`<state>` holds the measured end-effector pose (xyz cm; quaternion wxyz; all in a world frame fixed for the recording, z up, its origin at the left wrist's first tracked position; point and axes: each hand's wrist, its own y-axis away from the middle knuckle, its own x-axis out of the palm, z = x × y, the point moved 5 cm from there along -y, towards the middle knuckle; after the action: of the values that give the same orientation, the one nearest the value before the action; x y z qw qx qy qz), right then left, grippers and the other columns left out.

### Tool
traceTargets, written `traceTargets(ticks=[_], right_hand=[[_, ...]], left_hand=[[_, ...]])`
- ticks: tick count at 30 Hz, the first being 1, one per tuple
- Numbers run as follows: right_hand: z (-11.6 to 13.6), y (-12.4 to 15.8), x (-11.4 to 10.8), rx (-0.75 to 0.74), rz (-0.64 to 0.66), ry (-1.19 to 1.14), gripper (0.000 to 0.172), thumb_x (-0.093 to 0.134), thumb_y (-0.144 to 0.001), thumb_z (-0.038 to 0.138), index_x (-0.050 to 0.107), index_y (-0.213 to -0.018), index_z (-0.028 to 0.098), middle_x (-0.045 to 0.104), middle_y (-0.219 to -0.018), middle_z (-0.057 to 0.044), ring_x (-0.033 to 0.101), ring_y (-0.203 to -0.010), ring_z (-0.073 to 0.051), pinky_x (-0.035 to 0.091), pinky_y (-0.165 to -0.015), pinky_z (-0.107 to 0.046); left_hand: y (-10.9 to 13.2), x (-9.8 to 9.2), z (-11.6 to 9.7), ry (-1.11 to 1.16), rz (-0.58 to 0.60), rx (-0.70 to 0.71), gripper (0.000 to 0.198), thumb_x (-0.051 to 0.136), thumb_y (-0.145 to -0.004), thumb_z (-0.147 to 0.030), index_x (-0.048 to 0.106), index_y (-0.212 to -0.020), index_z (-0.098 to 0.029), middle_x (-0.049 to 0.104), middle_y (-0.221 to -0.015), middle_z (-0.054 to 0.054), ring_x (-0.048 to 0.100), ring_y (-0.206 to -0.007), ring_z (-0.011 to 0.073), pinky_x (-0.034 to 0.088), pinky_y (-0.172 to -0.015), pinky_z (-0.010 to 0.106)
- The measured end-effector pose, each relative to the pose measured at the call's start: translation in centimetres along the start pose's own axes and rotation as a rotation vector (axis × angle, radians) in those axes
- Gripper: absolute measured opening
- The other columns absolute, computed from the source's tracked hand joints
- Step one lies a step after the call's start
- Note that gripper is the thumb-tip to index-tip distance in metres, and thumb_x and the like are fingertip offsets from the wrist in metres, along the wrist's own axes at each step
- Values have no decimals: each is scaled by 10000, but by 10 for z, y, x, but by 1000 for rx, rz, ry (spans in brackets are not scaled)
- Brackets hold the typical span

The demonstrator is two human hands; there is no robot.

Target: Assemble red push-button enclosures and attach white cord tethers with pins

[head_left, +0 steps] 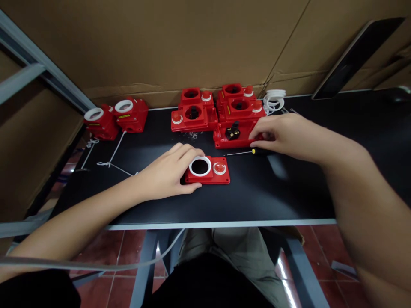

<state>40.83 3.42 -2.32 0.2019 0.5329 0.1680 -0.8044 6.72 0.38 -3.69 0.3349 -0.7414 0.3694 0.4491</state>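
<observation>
My left hand (180, 169) is closed around the left end of a red cover plate (221, 177) lying on the black table. On that plate sit a white ring (208, 172) round a dark opening and a red lens with a white rim (219, 167). My right hand (276, 132) grips the right end of an open red box (221, 140), fingers curled at its wall and thumb at the front. Inside the box stands a black part with brass-coloured contacts (233, 131). Just in front lies a thin screwdriver (239, 153) with a yellow and black handle, partly below my right hand.
Several red units (192, 122) with round openings stand behind, against the cardboard wall. White rings (274, 100) are stacked at their right. Two red boxes with white rings (131, 117) and white cords stand at left. A dark flat panel (356, 60) leans at the right.
</observation>
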Motion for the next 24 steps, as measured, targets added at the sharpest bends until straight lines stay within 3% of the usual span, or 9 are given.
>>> traceTargets(ticks=[5, 11, 19, 24], right_hand=[[8, 0, 2, -8, 15, 14, 212, 715, -1065, 466, 833, -1053, 291, 857, -1028, -94, 741, -872, -309, 518, -829, -468], [27, 0, 6, -100, 18, -11, 224, 698, -1124, 433, 847, -1102, 269, 863, -1075, -104, 771, -895, -290, 542, -835, -445], [60, 2, 2, -231, -185, -72, 259, 697, -1177, 458, 860, -1065, 290, 849, -1054, -94, 787, -921, -290, 585, -835, -440], [79, 5, -2, -238, -183, -150, 266, 740, -1187, 473, 856, -1009, 314, 863, -1060, -94, 803, -941, -298, 622, -857, -454]], left_hand=[[1, -3, -5, -33, -31, 16, 572, 789, -1020, -291, 620, -1551, -164, 784, -1471, 188, 755, -1312, 399, 669, -1169, 562], [1, -9, -11, 9, -132, 75, 574, 802, -1001, -320, 587, -1522, -206, 798, -1455, 164, 782, -1281, 376, 683, -1122, 531], [5, -21, -22, 47, -336, 366, 663, 917, -1027, -494, 581, -1548, -261, 870, -1353, 154, 871, -1163, 339, 727, -983, 517], [9, -25, -19, 136, -216, 335, 697, 977, -857, -794, 716, -1305, -328, 938, -1178, 125, 922, -987, 349, 751, -876, 544]])
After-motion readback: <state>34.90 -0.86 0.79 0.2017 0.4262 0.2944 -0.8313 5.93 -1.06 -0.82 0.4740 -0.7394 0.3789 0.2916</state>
